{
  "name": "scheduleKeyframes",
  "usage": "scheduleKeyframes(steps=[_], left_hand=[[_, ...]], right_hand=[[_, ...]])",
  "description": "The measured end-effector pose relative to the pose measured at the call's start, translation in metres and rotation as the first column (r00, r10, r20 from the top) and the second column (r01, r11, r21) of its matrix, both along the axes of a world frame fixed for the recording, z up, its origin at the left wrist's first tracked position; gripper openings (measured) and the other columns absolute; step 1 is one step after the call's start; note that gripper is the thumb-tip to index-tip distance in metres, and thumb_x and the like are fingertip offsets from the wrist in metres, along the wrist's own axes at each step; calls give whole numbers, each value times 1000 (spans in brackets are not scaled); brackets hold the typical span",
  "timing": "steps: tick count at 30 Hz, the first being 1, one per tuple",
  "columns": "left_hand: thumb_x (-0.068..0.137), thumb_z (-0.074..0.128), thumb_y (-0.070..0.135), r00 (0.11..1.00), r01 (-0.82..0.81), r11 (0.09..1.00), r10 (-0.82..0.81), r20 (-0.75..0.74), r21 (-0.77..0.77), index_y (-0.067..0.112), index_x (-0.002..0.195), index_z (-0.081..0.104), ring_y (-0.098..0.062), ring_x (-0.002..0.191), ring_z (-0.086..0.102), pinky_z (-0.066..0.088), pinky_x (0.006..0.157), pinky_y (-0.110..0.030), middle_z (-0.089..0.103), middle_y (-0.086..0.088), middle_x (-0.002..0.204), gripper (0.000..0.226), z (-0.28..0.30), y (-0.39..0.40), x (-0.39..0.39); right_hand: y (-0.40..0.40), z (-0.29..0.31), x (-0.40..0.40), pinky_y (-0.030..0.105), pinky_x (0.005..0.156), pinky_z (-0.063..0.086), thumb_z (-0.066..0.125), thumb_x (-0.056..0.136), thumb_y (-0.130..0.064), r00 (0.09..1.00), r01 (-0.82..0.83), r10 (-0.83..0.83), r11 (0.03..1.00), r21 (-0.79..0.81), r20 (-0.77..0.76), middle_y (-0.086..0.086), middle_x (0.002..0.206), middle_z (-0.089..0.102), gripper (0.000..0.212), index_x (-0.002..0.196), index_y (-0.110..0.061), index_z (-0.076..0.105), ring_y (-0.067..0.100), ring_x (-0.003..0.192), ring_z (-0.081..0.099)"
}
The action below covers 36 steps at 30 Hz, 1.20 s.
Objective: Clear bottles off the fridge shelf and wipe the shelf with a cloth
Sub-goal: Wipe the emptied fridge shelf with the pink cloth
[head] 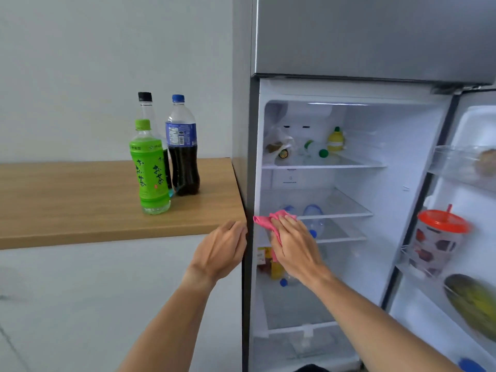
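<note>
The fridge stands open. My right hand [291, 242] presses a pink cloth [264, 221] flat against the front left of the glass middle shelf [346, 214]. My left hand [221, 249] rests on the fridge's left outer edge, fingers loosely curled, holding nothing. Three bottles stand together on the wooden counter [80, 200] to the left: a green tea bottle [150, 167] in front, a dark cola bottle [182, 149] with a blue cap, and a black-capped bottle [146, 106] behind them. Clear bottles [312, 218] with blue caps lie under the glass shelf.
The top shelf [322, 165] carries a yellow bottle [335, 139], a lying bottle with a green cap and a plastic bag. The open door at right holds a cup with an orange lid [440, 237] and a green-yellow fruit [472, 304]. Lower down are yellow packs and a drawer.
</note>
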<state>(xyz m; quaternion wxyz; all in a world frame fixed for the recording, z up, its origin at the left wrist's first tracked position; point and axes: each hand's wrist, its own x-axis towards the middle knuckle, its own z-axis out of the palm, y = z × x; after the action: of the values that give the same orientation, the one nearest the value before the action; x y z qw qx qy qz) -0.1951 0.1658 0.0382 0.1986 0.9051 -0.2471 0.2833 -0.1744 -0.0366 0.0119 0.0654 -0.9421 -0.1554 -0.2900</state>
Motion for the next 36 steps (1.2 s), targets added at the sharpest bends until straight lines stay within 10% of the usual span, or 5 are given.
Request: scheduleKeyframes(steps=[12,18,22,26,36], left_hand=[[100,38,32,985,-57,994,41,-170,-89,14,118,56,-27,107,59,43,94,-37,64,-8,119,31,-23,-164,123],[101,27,41,849,-308,928,367,-380,208,17,147,34,-38,150,10,7,120,-54,10,-17,164,53,-39,-200,237],[101,30,33,788,-296,917,392,-475,267,17,153,22,-39,152,-3,0,122,-56,-8,-15,165,55,-51,-212,294],[96,40,21,742,-309,892,443,-503,329,17,150,26,-38,150,7,7,122,-54,-1,-15,165,56,-62,-214,341],[97,29,35,772,-365,889,456,-443,277,20,144,35,-34,140,30,23,115,-52,34,-11,152,50,-85,-218,380]], right_hand=[[-148,-16,84,41,75,48,35,104,-25,881,469,-381,785,404,-281,24,90,69,43,94,1,67,41,87,64],[-193,-33,181,35,94,42,32,101,-21,914,403,-390,903,148,-111,10,110,71,47,142,-20,54,30,102,63],[-191,-50,248,41,120,17,29,101,-35,884,278,-278,959,-54,-376,6,154,42,58,158,-30,22,29,142,34],[-180,-58,299,53,118,-10,-5,78,-83,706,292,-219,957,-5,-673,-7,168,-4,88,156,-46,5,29,154,-8],[-200,-53,379,58,119,-9,13,93,-75,720,248,-258,963,-109,-645,-4,168,-8,74,158,-42,0,28,153,-10]])
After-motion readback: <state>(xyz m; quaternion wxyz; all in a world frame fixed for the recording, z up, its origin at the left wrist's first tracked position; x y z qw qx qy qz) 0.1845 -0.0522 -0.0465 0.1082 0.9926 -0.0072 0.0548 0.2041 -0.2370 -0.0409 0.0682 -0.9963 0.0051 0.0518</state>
